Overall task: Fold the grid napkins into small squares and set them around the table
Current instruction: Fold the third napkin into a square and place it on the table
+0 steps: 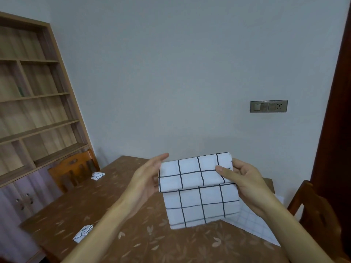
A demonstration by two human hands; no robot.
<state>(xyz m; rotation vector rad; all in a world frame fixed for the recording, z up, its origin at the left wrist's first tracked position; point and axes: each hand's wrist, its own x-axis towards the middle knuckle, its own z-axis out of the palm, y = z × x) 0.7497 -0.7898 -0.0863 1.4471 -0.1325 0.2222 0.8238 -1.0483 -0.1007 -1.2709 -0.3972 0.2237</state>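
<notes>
**Holding a half-folded grid napkin above the surface**

I am holding a grid napkin up in the air between both hands, over the right half of the brown flower-patterned surface. The cloth is hanging doubled over: the upper band is lying folded across the front, and a lower flap is dropping beneath it towards the surface.

My right hand is pinching the napkin's right edge. The thumb is pressing on the front of the upper band and the fingers are curling round behind the cloth.

My left hand is lying along the napkin's left edge, with the one digit I can see stretching straight up past the top corner. The rest of its fingers are hiding behind the cloth, so I cannot tell whether it is gripping or only steadying.

Another cloth, a spread napkin with a finer grid, is lying flat on the surface under my right forearm, reaching towards the near right edge.

Two small folded pieces are sitting along the left side: a far folded napkin by the wooden chair, and a near folded napkin close to my left forearm.

A second chair is standing at the right. A shelf unit is rising at the far left, and a socket panel is sitting on the pale wall.
</notes>
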